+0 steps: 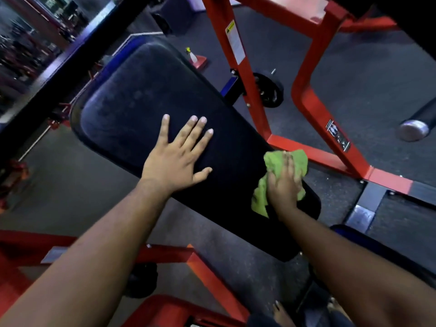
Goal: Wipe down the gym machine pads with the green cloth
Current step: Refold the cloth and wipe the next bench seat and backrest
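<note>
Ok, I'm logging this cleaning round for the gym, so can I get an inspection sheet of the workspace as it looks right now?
Surface: long black pad, tilted, with faint smudges toward its far end.
Job's things: green cloth, bunched, on the pad's near right edge.
Clutter: spray bottle on the floor beyond the pad.
Grippers: left hand flat on the pad, fingers spread; right hand presses the cloth onto the pad.
Cables: nothing seen.
Surroundings: red machine frame with a warning label, weight plate on the floor behind it, dark rubber floor.
</note>
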